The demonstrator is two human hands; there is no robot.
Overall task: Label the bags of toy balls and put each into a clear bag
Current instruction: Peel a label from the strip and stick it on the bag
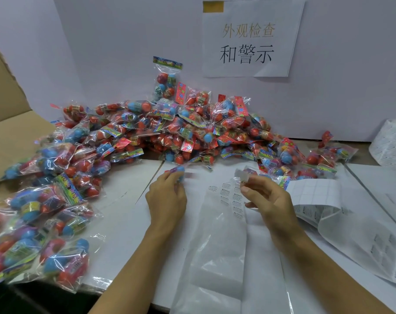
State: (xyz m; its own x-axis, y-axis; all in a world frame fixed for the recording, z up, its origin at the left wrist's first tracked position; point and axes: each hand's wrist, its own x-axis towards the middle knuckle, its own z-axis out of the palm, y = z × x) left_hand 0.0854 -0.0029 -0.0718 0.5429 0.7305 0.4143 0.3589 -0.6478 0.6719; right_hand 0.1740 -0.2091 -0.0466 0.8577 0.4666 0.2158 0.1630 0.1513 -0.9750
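Left hand (167,196) curls around a small bag of toy balls (177,172) at the near edge of the big pile of ball bags (169,132), fingers pointing away from the body. Right hand (266,198) pinches a white label (241,175) between thumb and fingertips, just right of that bag, palm turned left. Held bag is blurred; long axis unclear. Label must travel left onto it. Clear bag (215,234) lies flat on the bench (124,211) between both forearms, long axis toward the person. Label sheet (315,193) sits right of the clear bag.
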